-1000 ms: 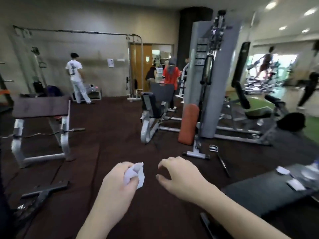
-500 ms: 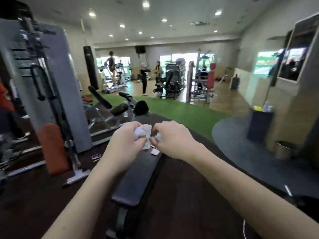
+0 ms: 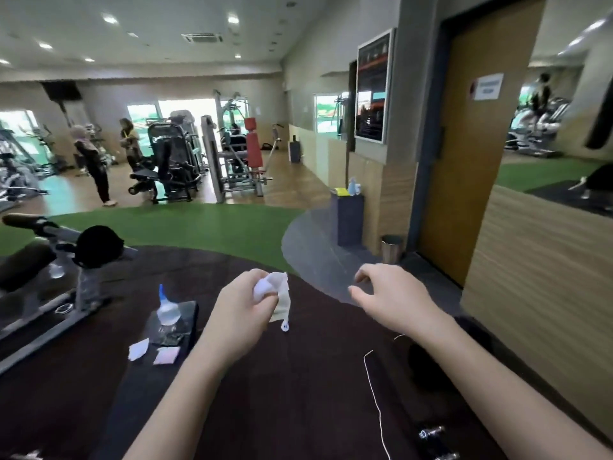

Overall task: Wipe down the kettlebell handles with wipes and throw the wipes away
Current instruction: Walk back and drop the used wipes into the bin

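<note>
My left hand (image 3: 238,308) is closed around crumpled white wipes (image 3: 275,292), which stick out above and to the right of the fingers. My right hand (image 3: 393,298) hovers to the right of them, fingers curled and apart, holding nothing. A small metal bin (image 3: 391,249) stands on the floor ahead, beside a wooden door. No kettlebell shows clearly; a dark round shape (image 3: 428,363) lies on the floor under my right forearm.
A black bench (image 3: 139,386) runs under my left arm, with a clear bottle (image 3: 167,310) and two wipe packets (image 3: 151,353) on it. A dark stand (image 3: 348,220) sits by the wall, a weight machine (image 3: 49,260) at left. People stand far left. A thin cord (image 3: 374,400) crosses the floor.
The view has swung to the right, bringing the door and metal bin into sight. My right hand has come off the wipes and moved right; the left hand still holds them.
</note>
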Tool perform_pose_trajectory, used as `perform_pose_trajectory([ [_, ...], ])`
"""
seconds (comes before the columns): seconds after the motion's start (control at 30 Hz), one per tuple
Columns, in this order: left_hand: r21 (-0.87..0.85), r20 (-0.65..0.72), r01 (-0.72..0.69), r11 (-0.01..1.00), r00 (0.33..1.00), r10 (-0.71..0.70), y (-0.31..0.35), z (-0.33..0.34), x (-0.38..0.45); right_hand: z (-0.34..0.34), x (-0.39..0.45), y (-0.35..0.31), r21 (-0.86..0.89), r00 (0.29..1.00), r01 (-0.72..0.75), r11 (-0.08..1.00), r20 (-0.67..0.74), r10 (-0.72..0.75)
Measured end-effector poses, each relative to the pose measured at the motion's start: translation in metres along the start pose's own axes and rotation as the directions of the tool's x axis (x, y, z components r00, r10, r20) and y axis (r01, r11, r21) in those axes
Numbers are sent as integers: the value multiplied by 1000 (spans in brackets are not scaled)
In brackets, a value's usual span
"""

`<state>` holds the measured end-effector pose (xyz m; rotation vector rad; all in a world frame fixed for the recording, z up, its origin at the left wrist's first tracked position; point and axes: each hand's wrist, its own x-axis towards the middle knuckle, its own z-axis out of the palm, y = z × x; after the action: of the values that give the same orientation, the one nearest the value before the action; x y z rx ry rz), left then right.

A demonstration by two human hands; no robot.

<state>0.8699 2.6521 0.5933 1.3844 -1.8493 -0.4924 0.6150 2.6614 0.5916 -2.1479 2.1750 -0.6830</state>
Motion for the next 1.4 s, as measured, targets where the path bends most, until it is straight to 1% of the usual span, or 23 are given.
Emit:
perform_pose_trajectory([
  [0.13,-63,199,-12,998,980,24,-37,48,66,43,23,24,20,982,-191,981,11,191],
  [0.27,-108,352,-21,994,934,58,-66,101,127,87,51,44,35,925,-380,924,33,379],
  [0.33,-112,410,-23,993,909,67,-75,128,157,105,71,56,27,896,-443,896,32,442],
  [0.47,-184,513,6,983,853,90,-93,188,225,135,131,85,4,851,-525,851,32,524],
  [0.57,-170,542,-11,985,834,103,-102,231,283,159,187,113,-12,836,-547,837,45,547],
  [0.67,-151,541,-15,988,835,95,-112,270,353,180,255,149,-26,830,-555,831,51,556],
  [0.73,-190,556,32,981,827,81,-118,289,402,185,303,167,-13,820,-569,822,70,568],
  [0.8,-227,552,55,972,830,82,-122,307,452,187,353,185,-8,825,-564,826,50,563],
  [0.87,-233,535,41,972,840,93,-125,328,503,188,406,206,-13,838,-545,838,31,545],
  [0.93,-233,523,42,971,848,89,-125,351,553,192,458,227,-14,840,-541,841,41,541],
  [1.1,-202,541,14,979,835,100,-131,414,680,215,584,280,-21,841,-537,843,68,537],
  [1.2,-211,547,-17,977,827,133,-138,461,770,237,670,317,-35,839,-540,841,46,542],
  [1.3,-234,548,-43,971,820,168,-145,506,863,255,755,355,-26,818,-574,818,20,575],
  [1.4,-242,579,-59,969,792,193,-144,540,954,263,835,388,14,783,-622,783,20,622],
])
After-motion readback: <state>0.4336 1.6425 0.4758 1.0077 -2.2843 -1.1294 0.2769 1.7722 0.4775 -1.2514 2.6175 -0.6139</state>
